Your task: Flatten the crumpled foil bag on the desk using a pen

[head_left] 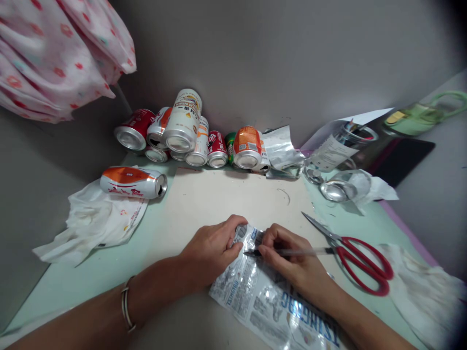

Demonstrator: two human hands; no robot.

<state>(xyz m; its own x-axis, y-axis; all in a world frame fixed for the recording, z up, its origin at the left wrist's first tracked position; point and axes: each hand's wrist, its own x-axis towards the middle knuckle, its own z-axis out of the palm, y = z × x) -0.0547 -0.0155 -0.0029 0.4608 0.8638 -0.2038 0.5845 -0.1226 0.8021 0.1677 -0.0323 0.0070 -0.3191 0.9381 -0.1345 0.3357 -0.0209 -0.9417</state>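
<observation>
A flattened sheet of can metal (262, 301) with blue and white print lies on the beige mat (219, 199) in front of me. My left hand (215, 250) presses down on the sheet's far left corner, fingers curled over its edge. My right hand (292, 260) holds a thin pen (292, 252) sideways, its tip resting on the sheet near my left fingertips. A bracelet circles my left wrist.
Red-handled scissors (359, 260) lie right of my right hand. Several cans (189, 131) are piled against the back wall; one can (133, 182) lies on a white plastic bag (95, 218) at left. Cut can pieces (337, 187), a jar (343, 143) and tissue (419, 287) sit right.
</observation>
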